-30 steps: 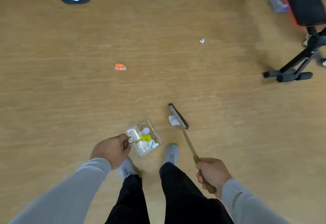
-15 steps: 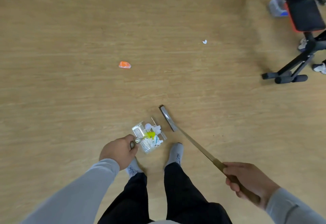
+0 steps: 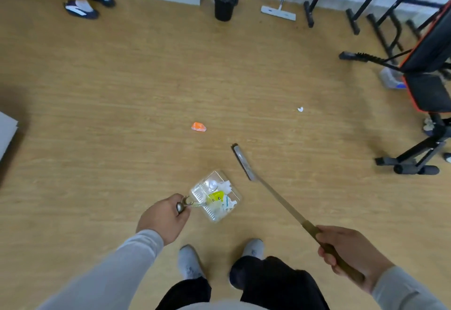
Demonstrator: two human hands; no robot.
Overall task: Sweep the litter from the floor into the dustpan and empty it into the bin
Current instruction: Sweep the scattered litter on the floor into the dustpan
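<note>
Over the wooden floor [image 3: 122,90], the hands grip tight: left [image 3: 163,218] dustpan handle [image 3: 182,207], right [image 3: 351,252] broom [image 3: 275,192].

Wears light grey long sleeves [image 3: 117,268] ending at bare hands, black trousers [image 3: 268,285] below, and grey socks [image 3: 189,262] on both feet.

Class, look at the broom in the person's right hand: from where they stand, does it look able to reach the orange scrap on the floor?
Probably yes. The broom head in the right hand lies near the orange scrap, with only bare floor between; a short forward-left reach should do.
</note>
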